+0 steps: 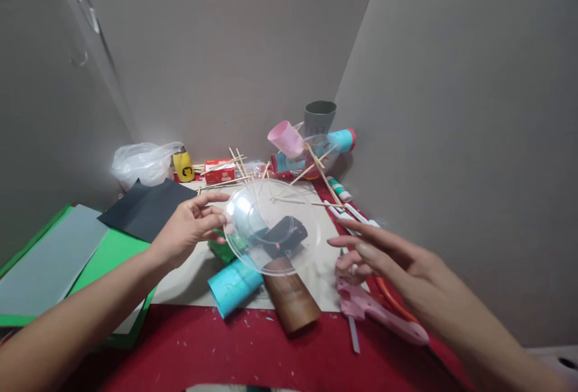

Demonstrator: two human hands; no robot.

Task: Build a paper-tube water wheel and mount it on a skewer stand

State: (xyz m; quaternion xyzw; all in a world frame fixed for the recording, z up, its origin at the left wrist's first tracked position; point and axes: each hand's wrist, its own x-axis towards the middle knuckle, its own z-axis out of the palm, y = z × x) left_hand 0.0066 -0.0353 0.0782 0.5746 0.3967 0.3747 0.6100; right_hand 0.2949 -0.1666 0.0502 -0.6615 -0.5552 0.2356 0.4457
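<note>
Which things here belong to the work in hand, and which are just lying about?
Likely in use: clear plastic disc, held by left hand; pink glue gun, near right hand.

Likely lying about: plastic bag; yellow container; red box; black sheet.

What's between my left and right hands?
In the head view, a clear plastic disc, its edge held by your left hand; your right hand isn't gripping it.

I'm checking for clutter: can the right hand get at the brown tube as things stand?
Probably yes: the right hand looks empty, and the brown tube shows its near end clear of the transparent disc.
</note>
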